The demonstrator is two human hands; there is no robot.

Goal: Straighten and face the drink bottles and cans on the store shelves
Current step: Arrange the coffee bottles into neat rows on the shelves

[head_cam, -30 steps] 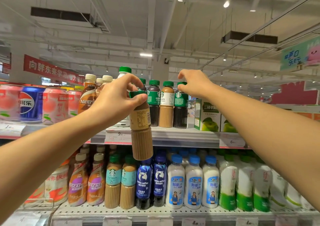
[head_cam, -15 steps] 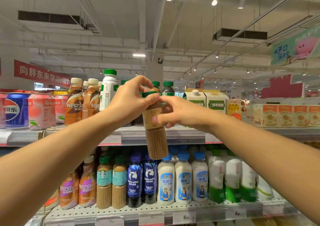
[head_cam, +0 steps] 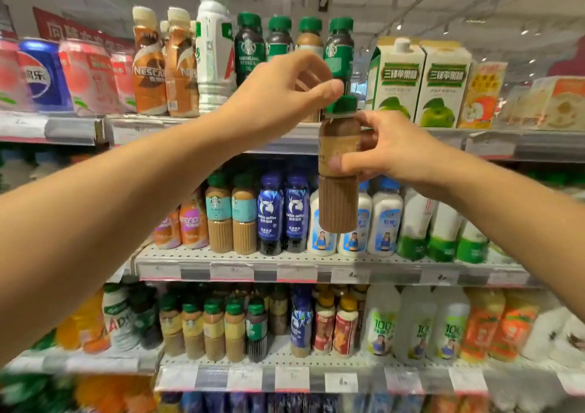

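Holding a coffee bottle in mid-air before the shelves, upright and clear of every shelf, the person uses both hands. The left hand pinches the green cap from above between thumb and curled fingers; the right hand wraps the labelled middle, thumb across the front. The printed face appears turned partly away, so the step in hand is judged to be turning the bottle until its label faces outward, then setting it back. Done well, the right hand would rotate the body while the left steadies the cap, keeping the bottle vertical and lowering it flat onto its base.

On the top shelf a row of green-capped bottles stands just behind the left hand, with juice cartons to the right and a white bottle and Nescafe bottles to the left. Below, the middle shelf carries like coffee bottles, blue bottles and white milk bottles. Close-packed neighbours leave little room; a tilted return could topple them.
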